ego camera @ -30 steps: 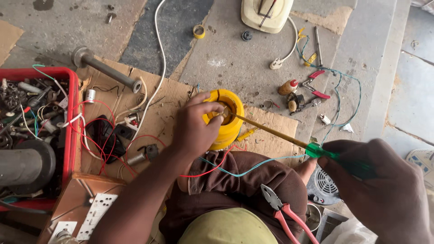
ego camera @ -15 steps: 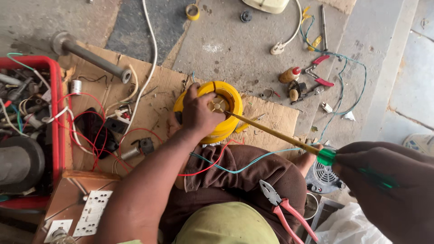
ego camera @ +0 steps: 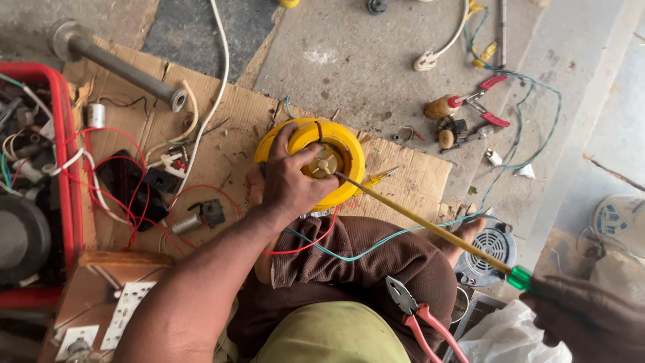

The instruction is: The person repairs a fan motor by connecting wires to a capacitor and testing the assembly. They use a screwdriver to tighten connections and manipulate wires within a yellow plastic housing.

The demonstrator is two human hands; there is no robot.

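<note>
The right hand (ego camera: 591, 323) is cut off by the frame's lower right corner, hiding most of the green screwdriver handle (ego camera: 519, 277) it grips. The left hand (ego camera: 289, 178) covers the near left side of the yellow round housing (ego camera: 336, 151). Left of that housing, the red crate (ego camera: 67, 154) runs off the frame's edge, its tangled contents too jumbled to tell apart.

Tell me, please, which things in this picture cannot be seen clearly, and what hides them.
All in the head view:
- Yellow round part: the left hand covers its left side.
- Screwdriver: its green handle is hidden inside the right hand, which the frame corner cuts off.
- Screwdriver tip: too small to tell what it touches at the hub.
- Red crate: cut by the left edge; contents tangled.
- Pliers: handles cut off by the bottom edge.
</note>
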